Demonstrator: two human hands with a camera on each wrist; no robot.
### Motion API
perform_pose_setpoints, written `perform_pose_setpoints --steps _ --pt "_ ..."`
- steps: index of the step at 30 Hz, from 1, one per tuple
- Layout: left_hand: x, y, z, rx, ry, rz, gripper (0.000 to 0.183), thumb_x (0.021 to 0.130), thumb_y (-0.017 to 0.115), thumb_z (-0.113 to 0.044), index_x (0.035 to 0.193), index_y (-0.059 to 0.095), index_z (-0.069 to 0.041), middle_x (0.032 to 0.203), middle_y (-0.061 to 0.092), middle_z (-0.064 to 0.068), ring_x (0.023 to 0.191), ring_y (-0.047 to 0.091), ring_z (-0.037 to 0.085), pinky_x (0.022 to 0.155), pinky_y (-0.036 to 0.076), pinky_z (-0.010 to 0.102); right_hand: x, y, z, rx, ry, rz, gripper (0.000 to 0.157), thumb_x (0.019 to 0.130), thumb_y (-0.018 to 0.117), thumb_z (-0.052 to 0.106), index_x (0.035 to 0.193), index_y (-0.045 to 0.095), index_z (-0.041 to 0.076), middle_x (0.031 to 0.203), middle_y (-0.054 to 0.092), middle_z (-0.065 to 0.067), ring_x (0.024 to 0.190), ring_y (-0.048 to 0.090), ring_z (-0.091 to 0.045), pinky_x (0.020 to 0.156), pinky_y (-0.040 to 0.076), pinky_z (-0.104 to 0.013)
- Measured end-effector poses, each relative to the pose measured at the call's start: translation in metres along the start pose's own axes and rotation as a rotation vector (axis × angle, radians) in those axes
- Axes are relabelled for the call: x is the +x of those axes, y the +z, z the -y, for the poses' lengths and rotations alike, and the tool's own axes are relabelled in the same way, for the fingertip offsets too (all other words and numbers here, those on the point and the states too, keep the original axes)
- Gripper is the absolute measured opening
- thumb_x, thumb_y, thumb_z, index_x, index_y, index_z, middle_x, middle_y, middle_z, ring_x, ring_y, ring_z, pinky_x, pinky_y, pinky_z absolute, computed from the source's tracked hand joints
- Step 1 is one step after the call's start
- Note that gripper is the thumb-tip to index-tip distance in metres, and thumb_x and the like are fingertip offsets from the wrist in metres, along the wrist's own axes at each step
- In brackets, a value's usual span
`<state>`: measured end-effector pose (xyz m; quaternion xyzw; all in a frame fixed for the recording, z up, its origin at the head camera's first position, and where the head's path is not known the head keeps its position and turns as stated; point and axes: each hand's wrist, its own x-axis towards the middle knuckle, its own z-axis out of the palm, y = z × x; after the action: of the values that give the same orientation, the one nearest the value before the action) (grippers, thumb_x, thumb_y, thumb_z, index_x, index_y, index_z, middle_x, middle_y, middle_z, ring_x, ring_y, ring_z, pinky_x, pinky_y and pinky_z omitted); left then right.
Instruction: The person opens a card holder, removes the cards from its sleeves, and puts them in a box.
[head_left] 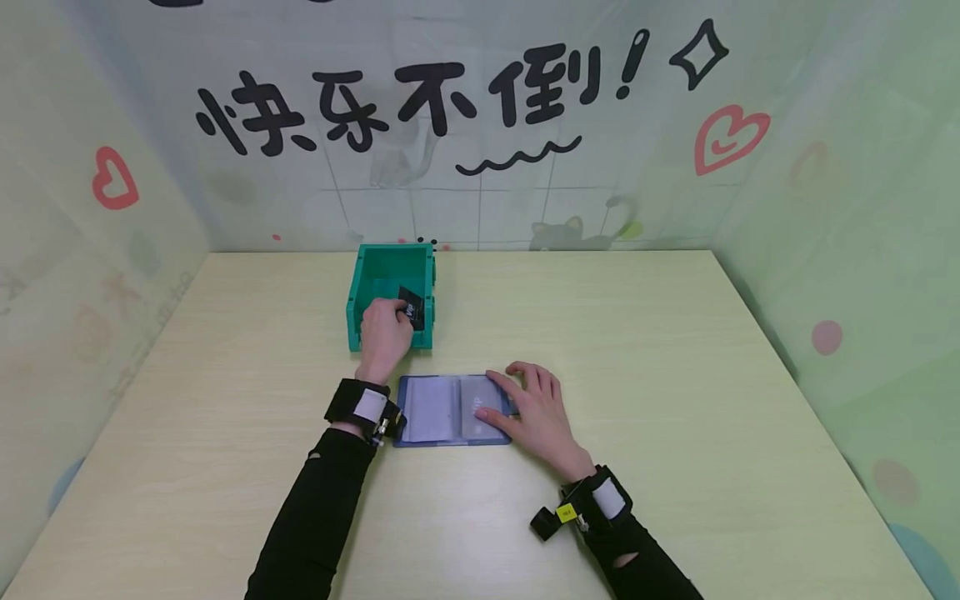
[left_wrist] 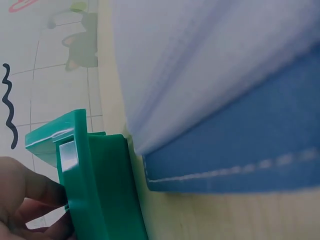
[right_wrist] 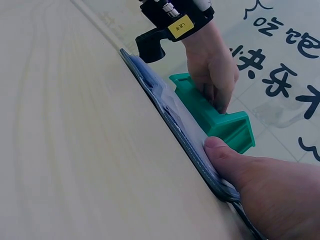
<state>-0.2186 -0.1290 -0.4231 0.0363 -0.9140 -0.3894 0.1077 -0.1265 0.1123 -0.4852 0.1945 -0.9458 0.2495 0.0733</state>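
My left hand (head_left: 385, 337) reaches into a green plastic bin (head_left: 352, 304) and pinches a black card (head_left: 412, 310) with pale lettering at its edge. In the left wrist view, the bin's wall partly hides those fingers. A blue card holder (head_left: 453, 444) lies spread on the table below the bin, its clear sleeves (head_left: 432, 408) facing up. On its right half, a sleeve shows faint "VIP" lettering. My right hand (head_left: 536, 412) rests at the holder's right edge, fingers spread, with the thumb (right_wrist: 220, 150) laid on the sleeve.
The light wooden table (head_left: 675, 375) runs up to a printed cloth backdrop (head_left: 480, 208) with black characters. Green printed cloth walls (head_left: 840, 250) stand on both sides. The left wrist's black camera strap (head_left: 363, 408) overlaps the holder's left edge in the head view.
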Motion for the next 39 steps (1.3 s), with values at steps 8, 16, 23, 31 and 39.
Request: perform_pose_setpoints --steps 8,16,23,31,39 --pt "-0.006 0.0 -0.001 0.261 0.063 0.078 0.032 0.097 0.051 -0.008 0.069 0.063 0.001 0.075 0.059 0.018 0.076 0.058 0.035 0.062 0.043 0.04 -0.001 0.0 0.001 0.012 0.0 0.001 0.061 0.088 0.071 0.05 0.139 0.06 0.018 0.135 0.049 -0.014 0.131 0.038 -0.04 0.111 0.027 -0.059" --pt "-0.017 0.001 -0.003 0.355 0.019 0.125 0.04 0.102 0.042 -0.02 0.079 0.067 0.002 0.096 0.066 0.028 0.108 0.056 0.052 0.106 0.036 0.063 0.001 0.002 0.001 0.03 0.018 0.005 0.061 0.088 0.072 0.05 0.139 0.06 0.018 0.135 0.049 -0.013 0.131 0.038 -0.039 0.113 0.026 -0.058" --pt "-0.05 -0.002 -0.014 0.157 0.184 0.069 0.025 0.1 0.054 -0.013 0.115 0.067 0.002 0.111 0.061 0.021 0.107 0.053 0.037 0.093 0.047 0.047 0.001 0.001 0.002 0.068 0.039 -0.015 0.061 0.084 0.076 0.049 0.133 0.062 0.017 0.133 0.05 -0.014 0.129 0.039 -0.039 0.113 0.025 -0.059" --pt "-0.086 -0.007 -0.015 0.004 0.195 0.562 0.051 0.083 0.082 -0.015 0.127 0.06 0.0 0.096 0.06 0.008 0.087 0.052 0.019 0.077 0.046 0.029 0.004 0.001 0.004 0.097 0.076 -0.044 0.06 0.08 0.081 0.05 0.123 0.059 0.014 0.131 0.051 -0.015 0.127 0.04 -0.038 0.112 0.026 -0.061" --pt "-0.093 -0.001 -0.008 0.003 0.217 0.627 0.068 0.073 0.091 -0.015 0.13 0.058 0.001 0.104 0.06 0.007 0.095 0.052 0.019 0.085 0.047 0.032 0.007 0.002 0.004 0.132 0.104 -0.047 0.061 0.076 0.085 0.049 0.12 0.059 0.014 0.129 0.053 -0.015 0.125 0.041 -0.037 0.113 0.024 -0.059"
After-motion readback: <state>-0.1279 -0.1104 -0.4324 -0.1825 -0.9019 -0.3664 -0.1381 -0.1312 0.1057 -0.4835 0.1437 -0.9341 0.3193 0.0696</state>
